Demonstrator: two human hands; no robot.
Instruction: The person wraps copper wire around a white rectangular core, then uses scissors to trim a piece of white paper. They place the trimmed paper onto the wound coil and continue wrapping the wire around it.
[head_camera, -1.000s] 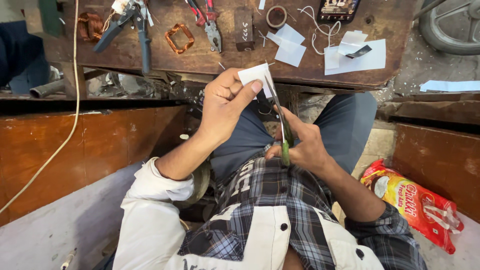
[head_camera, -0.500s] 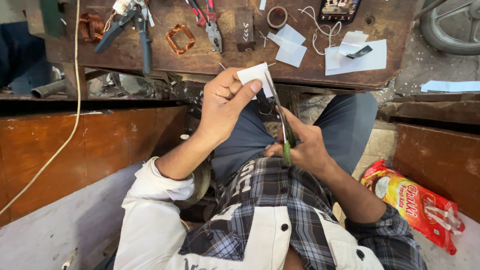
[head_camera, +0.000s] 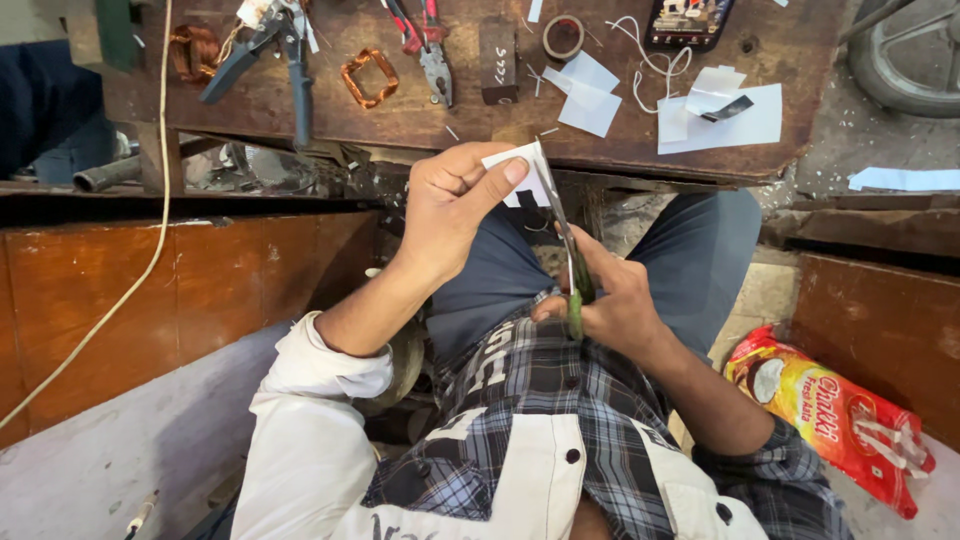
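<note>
Two hands are busy over the seated person's lap. The left hand (head_camera: 450, 205) is raised, its thumb and fingers pinched together on a small white piece of paper (head_camera: 528, 172), which it holds in the air just below the near edge of the wooden workbench (head_camera: 500, 110). The right hand (head_camera: 612, 305) sits lower, toward four o'clock of the left, closed around the green handles of a pair of scissors (head_camera: 568, 255). The blades run up from that fist toward eleven o'clock and meet the paper at its right edge; whether the blades are parted or closed I cannot tell from where I stand.

On the bench, at twelve o'clock of the hands, lies a scatter of tools. Red-handled pliers (head_camera: 428, 45) sit near the middle, with a dark block (head_camera: 497, 55) just to their right and a roll of tape (head_camera: 563, 35) past that. At ten o'clock of the paper rests a copper wire coil (head_camera: 368, 78), and further left a blue-handled tool (head_camera: 272, 50) lies beside a second coil (head_camera: 192, 50). At one o'clock, several loose white paper sheets (head_camera: 720, 115) lie near some white cord (head_camera: 650, 55).

A pale cable (head_camera: 140, 270) trails down the left side across the brown panel. At four o'clock of the right hand, a red snack bag (head_camera: 830, 415) lies on the floor.
</note>
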